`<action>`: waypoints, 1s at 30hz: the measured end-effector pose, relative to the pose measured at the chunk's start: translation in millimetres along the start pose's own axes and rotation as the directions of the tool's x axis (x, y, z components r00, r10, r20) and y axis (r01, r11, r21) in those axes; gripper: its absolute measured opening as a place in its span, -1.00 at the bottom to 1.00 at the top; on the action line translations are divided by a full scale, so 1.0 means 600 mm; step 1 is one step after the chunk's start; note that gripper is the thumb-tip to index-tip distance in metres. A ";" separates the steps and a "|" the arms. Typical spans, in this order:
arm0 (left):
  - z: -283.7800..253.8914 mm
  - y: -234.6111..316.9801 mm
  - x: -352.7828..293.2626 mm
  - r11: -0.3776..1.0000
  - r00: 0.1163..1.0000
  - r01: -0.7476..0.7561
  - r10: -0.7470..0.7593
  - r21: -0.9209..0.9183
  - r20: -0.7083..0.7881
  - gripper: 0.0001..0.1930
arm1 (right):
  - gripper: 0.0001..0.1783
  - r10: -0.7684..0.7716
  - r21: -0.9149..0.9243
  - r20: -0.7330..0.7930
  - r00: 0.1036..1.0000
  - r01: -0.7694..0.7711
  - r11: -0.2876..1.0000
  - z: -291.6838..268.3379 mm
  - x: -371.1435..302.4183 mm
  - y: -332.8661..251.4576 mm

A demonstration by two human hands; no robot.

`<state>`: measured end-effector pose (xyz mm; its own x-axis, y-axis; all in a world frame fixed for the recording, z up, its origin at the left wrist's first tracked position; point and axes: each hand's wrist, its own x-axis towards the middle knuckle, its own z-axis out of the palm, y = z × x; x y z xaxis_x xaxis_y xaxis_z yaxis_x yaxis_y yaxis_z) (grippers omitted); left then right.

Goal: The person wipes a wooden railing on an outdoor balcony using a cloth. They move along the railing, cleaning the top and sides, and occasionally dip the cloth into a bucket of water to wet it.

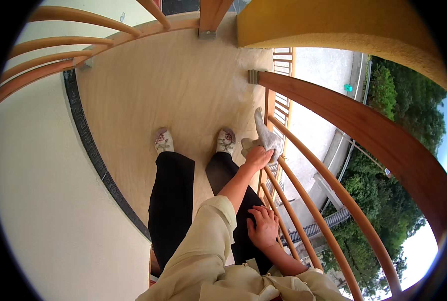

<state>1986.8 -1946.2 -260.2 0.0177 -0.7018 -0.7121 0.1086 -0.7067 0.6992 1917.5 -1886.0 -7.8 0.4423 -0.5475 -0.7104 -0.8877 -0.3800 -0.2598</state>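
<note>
My left hand (258, 157) reaches out ahead and to the right, its fingers closed on a grey cloth (266, 138). The cloth is bunched against the wooden bars of a railing, at the upper end of one round bar (306, 194); part of it sticks up past my hand. Nearer to me, my right hand (264, 227) rests by my right thigh, beside the bars. It holds nothing that I can see, and its fingers are slightly bent and apart.
A thick wooden post (354, 113) and several round bars stand at my right, with trees (369, 200) beyond and paving below. A curved railing (78, 16) is at the far left. A dark patterned border (85, 123) edges the tan floor (128, 95) along the pale wall (42, 190).
</note>
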 end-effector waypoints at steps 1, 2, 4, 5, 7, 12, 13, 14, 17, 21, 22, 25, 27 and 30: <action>-0.007 0.015 -0.036 0.997 0.998 -0.068 0.068 -0.020 -0.006 -0.43 | -0.62 0.022 -0.014 -0.010 1.000 -0.022 1.000 0.006 -0.003 0.011; -0.020 0.029 -0.074 0.995 0.999 -0.021 0.016 0.100 0.049 -0.42 | -0.56 0.035 -0.024 -0.021 0.999 -0.036 0.999 0.010 -0.007 0.017; -0.051 0.073 -0.158 0.983 0.997 -0.019 0.005 0.185 0.073 -0.38 | -0.41 0.099 0.124 -0.062 0.993 -0.091 0.988 0.005 -0.005 0.011; -0.066 0.090 -0.191 0.976 0.994 -0.078 0.059 0.204 0.097 -0.37 | -0.34 0.126 0.192 -0.080 0.989 -0.108 0.975 0.000 -0.009 0.009; -0.127 0.174 -0.269 0.972 0.992 -0.009 -0.020 0.236 0.121 -0.28 | 0.05 0.070 0.417 -0.063 0.996 -0.038 0.908 0.002 -0.007 0.020; -0.256 0.344 -0.433 0.902 0.967 -0.210 0.248 0.378 -0.056 -0.11 | -0.04 -0.219 0.941 -0.146 0.965 0.204 0.270 -0.051 0.056 -0.056; -0.298 0.383 -0.470 0.897 0.987 -0.134 0.157 0.421 -0.020 -0.08 | -0.31 -0.160 0.979 -0.045 0.986 0.075 0.189 -0.132 0.035 -0.124; -0.320 0.387 -0.482 0.872 0.961 -0.211 0.268 0.442 -0.071 -0.05 | -0.63 -0.158 0.964 -0.043 0.986 0.083 0.251 -0.189 0.027 -0.164; -0.394 0.542 -0.572 0.743 0.843 -0.474 0.538 0.473 0.001 -0.28 | -0.91 -0.239 0.949 -0.274 0.931 0.302 0.086 -0.323 0.013 -0.262; -0.462 0.725 -0.672 0.615 0.659 -0.635 0.747 0.468 -0.087 -0.55 | -0.94 -0.140 0.750 -0.637 0.758 0.651 0.116 -0.497 -0.052 -0.387; -0.479 0.772 -0.687 0.535 0.591 -0.669 0.804 0.516 -0.067 -0.55 | -0.90 -0.118 0.651 -0.733 0.670 0.742 0.161 -0.539 -0.059 -0.412; -0.546 0.890 -0.674 0.101 0.162 -0.628 0.987 0.772 0.002 -0.52 | -0.61 -0.139 0.399 -0.874 0.465 0.852 0.339 -0.645 -0.023 -0.486; -0.584 0.953 -0.650 0.079 0.173 -0.527 0.985 0.846 0.015 -0.56 | -0.46 -0.258 0.051 -0.939 0.230 0.831 0.554 -0.696 0.040 -0.518; -0.658 0.962 -0.603 0.045 0.143 -0.442 0.990 0.896 0.021 -0.69 | -0.46 -0.534 -0.477 -0.817 0.217 0.264 0.838 -0.716 0.115 -0.566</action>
<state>2435.4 -2064.7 376.2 0.0890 -0.8014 0.5915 -0.8933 0.1984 0.4032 2304.5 -2115.2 312.4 0.6745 -0.5253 0.5188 -0.5663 -0.8189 -0.0928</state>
